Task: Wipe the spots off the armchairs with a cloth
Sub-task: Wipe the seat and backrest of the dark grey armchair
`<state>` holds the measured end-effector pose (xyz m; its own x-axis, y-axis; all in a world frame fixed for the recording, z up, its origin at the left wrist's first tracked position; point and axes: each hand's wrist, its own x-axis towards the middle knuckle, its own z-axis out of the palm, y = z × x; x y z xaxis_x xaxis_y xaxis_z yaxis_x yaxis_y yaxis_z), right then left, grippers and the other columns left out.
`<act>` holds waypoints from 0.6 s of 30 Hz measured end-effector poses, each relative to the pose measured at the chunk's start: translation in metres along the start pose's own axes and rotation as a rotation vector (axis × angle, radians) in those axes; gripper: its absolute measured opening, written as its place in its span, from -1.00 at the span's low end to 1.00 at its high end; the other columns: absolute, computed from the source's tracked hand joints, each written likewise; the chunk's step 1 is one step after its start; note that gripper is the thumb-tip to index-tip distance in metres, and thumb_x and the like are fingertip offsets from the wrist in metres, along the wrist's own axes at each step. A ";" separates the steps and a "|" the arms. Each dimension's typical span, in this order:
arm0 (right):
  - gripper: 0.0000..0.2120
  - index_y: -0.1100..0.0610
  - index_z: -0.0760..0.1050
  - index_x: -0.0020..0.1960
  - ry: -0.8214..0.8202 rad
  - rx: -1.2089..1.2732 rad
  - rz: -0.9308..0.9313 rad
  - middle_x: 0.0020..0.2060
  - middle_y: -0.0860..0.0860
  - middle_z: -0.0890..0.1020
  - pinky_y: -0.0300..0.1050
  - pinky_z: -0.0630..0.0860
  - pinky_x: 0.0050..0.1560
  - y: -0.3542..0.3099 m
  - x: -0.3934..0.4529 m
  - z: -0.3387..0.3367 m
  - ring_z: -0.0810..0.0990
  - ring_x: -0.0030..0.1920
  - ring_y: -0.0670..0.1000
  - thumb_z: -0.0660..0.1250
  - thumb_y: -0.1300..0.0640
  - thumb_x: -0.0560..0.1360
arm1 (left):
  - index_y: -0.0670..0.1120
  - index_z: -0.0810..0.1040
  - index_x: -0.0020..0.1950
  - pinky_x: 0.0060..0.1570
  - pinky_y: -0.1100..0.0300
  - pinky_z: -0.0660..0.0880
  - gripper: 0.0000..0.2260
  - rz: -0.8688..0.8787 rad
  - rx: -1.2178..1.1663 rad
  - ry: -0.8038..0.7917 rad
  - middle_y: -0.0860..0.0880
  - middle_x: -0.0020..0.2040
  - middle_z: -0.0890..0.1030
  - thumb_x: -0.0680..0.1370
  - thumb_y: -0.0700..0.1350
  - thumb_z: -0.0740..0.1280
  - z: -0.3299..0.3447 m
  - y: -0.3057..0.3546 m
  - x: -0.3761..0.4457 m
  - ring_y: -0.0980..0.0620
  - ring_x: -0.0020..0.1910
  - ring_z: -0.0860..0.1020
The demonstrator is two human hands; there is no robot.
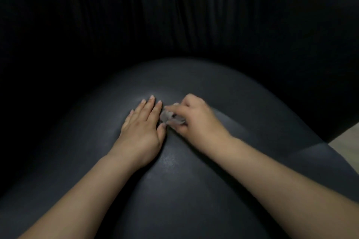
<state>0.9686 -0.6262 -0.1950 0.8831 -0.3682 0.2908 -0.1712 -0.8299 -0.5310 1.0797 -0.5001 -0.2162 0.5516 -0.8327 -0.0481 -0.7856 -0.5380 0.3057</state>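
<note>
I see my right hand [196,116] pinching a small crumpled pale cloth [168,117] against the dark leather armchair cushion [194,180]; the wad pokes out at nine o'clock from my knuckles, nearly touching my left hand [142,132]. That hand lies flat, fingers straight and together toward twelve; I judge the right hand does the wiping.

Both hands lie on the rounded upper surface of the armchair [194,170], near its middle: the left hand [142,132] flat on the left, the right hand [196,117] just to its right. The cloth [171,117] sits bunched between them, held under the right hand's fingers and touching the left hand's thumb side. A pleated backdrop [174,15] stands behind the armchair, and a strip of floor [347,137] shows at the right edge.
</note>
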 end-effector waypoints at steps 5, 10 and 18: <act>-0.72 0.12 0.59 0.19 0.270 -0.123 0.434 0.02 0.19 0.50 -0.26 0.33 0.02 0.066 0.012 -0.050 0.51 0.06 0.14 0.35 0.06 0.51 | 0.05 -0.07 0.58 0.45 0.15 -0.23 -0.44 0.001 0.000 0.005 0.06 0.59 -0.13 0.61 0.13 -0.04 -0.001 0.001 -0.001 0.09 0.55 -0.17; -0.76 0.04 0.63 0.10 0.138 -0.067 0.120 -0.18 0.05 0.42 -0.20 0.42 -0.09 -0.007 -0.035 -0.009 0.49 -0.13 0.06 0.44 0.09 0.43 | 0.03 -0.04 0.58 0.47 0.14 -0.20 -0.47 -0.016 -0.023 -0.013 0.04 0.59 -0.11 0.64 0.09 0.02 -0.006 0.005 -0.001 0.07 0.55 -0.15; -0.78 -0.05 0.63 0.09 0.322 -0.114 0.403 -0.18 -0.01 0.43 -0.41 0.30 -0.13 0.034 -0.069 -0.053 0.49 -0.17 -0.05 0.42 0.05 0.45 | 0.00 0.14 0.56 0.50 0.17 -0.13 -0.49 0.086 -0.153 -0.095 0.08 0.57 0.05 0.63 -0.04 0.20 -0.036 -0.005 -0.030 0.12 0.55 -0.04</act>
<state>0.8785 -0.6513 -0.1912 0.5618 -0.7626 0.3206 -0.5315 -0.6297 -0.5665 1.0770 -0.4681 -0.1816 0.4494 -0.8875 -0.1024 -0.7730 -0.4437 0.4534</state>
